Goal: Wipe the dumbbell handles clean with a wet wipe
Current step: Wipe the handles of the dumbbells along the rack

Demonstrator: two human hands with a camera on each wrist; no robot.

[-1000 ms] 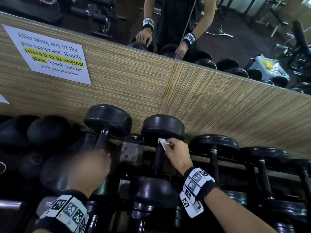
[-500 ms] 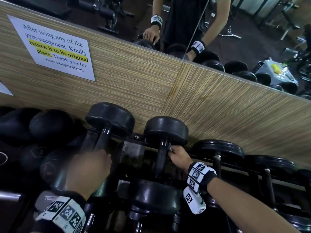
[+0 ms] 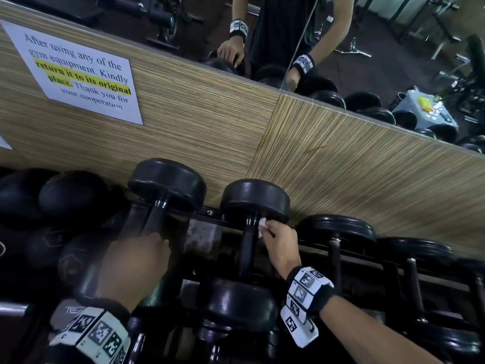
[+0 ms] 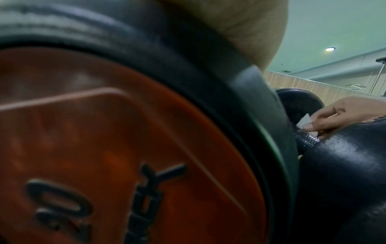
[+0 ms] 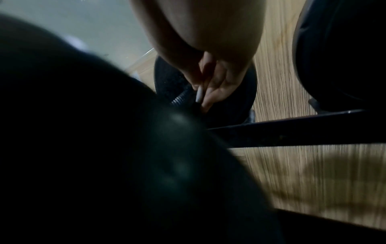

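Black dumbbells lie on a rack, handles pointing away from me. My right hand pinches a white wet wipe against the top of the middle dumbbell's handle, just below its far head. The left wrist view shows the wipe on the knurled handle. In the right wrist view the wipe is a thin strip between my fingers. My left hand lies curled over the near end of the left dumbbell; its fingers are mostly hidden.
A wood-look panel with a paper sign backs the rack, with a mirror above it. More dumbbells fill the rack to the right and round dark weights the left. An orange end cap fills the left wrist view.
My right hand slid the wipe down behind the middle handle, then back up to just under the far head. The left hand stayed on the left dumbbell.
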